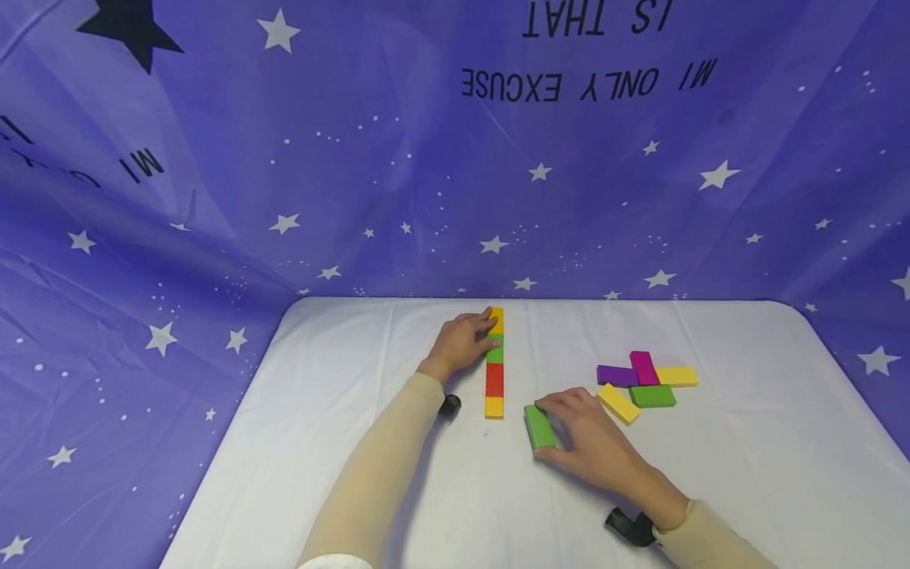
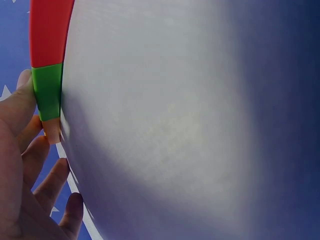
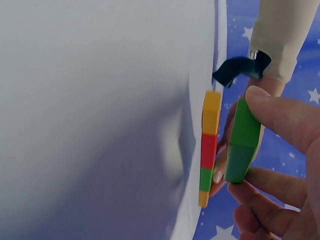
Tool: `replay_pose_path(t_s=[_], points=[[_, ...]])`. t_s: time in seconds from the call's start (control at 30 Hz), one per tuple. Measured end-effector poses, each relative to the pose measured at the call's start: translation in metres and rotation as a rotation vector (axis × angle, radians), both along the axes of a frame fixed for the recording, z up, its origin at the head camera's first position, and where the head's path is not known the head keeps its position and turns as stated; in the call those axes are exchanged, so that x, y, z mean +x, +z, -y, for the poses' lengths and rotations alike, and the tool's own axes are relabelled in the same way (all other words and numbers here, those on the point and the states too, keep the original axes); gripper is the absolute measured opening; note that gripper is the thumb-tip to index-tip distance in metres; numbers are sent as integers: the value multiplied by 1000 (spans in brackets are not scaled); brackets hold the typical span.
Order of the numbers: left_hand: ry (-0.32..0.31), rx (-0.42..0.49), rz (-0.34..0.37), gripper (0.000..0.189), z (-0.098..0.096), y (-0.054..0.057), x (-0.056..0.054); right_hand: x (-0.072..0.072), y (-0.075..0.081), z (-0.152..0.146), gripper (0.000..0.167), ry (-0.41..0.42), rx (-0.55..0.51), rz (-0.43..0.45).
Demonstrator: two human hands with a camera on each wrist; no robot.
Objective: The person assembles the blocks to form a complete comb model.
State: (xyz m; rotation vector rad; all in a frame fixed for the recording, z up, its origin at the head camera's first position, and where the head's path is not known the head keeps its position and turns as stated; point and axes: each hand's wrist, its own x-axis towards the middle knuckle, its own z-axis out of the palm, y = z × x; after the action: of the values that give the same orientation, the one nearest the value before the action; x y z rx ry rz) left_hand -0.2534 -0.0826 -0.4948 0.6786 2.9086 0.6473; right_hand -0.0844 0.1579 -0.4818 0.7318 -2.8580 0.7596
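A straight row of blocks runs away from the person in the head view: a yellow-orange block (image 1: 494, 408) at the near end, then a red block (image 1: 494, 381), a green block (image 1: 495, 356) and another yellow-orange block (image 1: 499, 319). My left hand (image 1: 458, 343) lies along the left side of the row's far end. Its thumb touches the row's green block and its fingertips reach the far yellow-orange one; the other fingers extend in the left wrist view. My right hand (image 1: 597, 444) pinches a separate green block (image 1: 539, 427) between thumb and fingers, right of the row's near end.
Right of the row lies a loose cluster: a purple block (image 1: 616, 375), a magenta block (image 1: 644, 368), a yellow block (image 1: 678, 376), a green block (image 1: 652, 397) and a tilted yellow block (image 1: 618, 404). A star-printed curtain (image 1: 426, 158) backs the white table (image 1: 341, 363).
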Motion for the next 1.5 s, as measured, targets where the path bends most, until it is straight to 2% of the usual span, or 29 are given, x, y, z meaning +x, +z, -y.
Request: replay_pose_path(t_s=[0.57,0.8,1.1,1.5], points=[[3,1,18,55,-2,-1,2,6,1,35,65,39,15,29],[1,-4,20,56,-2,-1,2,10,0,45,64,26,22,50],[-14,-5,-26,56,0,-2,1,11,0,56,64,13,27,24],[-2,-1,-13,56,-1,1,1,12,-1,67,66,-28,52,62]])
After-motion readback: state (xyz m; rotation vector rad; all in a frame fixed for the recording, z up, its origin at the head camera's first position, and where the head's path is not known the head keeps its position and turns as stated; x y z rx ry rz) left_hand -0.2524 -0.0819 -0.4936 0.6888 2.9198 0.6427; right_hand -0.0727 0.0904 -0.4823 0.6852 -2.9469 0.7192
